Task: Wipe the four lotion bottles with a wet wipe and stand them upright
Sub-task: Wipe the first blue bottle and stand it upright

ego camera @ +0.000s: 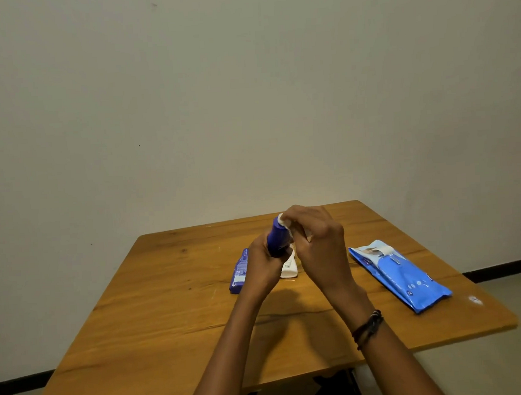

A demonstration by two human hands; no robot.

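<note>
My left hand point(262, 266) grips the lower end of a dark blue lotion bottle point(276, 237), held tilted above the wooden table point(168, 309). My right hand point(315, 242) pinches a white wet wipe point(284, 223) against the bottle's top. A second blue bottle point(239, 273) lies flat on the table left of my hands. A white bottle point(289, 267) lies flat just behind them, partly hidden. No other bottle shows.
A blue pack of wet wipes point(401, 275) lies on the right side of the table, its flap peeled back. A small white scrap point(475, 300) sits near the right edge. The table stands against a plain wall.
</note>
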